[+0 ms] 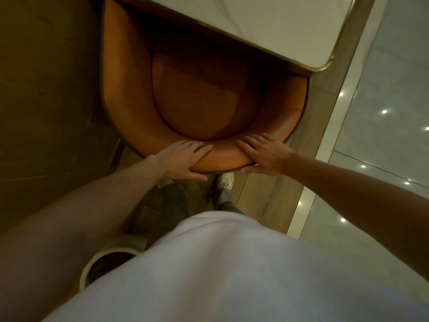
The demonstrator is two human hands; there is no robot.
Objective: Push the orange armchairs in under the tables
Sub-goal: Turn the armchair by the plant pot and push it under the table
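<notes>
Armchair (130,108): front is turned to the table (255,26), seat partly under.
Left hand (183,159): backrest rim (220,162) is clasped.
Right hand (264,154): rim is clasped likewise.

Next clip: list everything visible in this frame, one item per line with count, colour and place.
armchair: one, orange, centre, seat front under the table
table: one, white top, gold edge, upper right
wood floor: brown, left side
tiled floor: grey, glossy, right side
round container: one, pale rim, lower left
shoes: two, pale, below the chair back
shirt: one, white, bottom
left hand: one, grips the backrest rim
right hand: one, grips the rim beside it
</notes>
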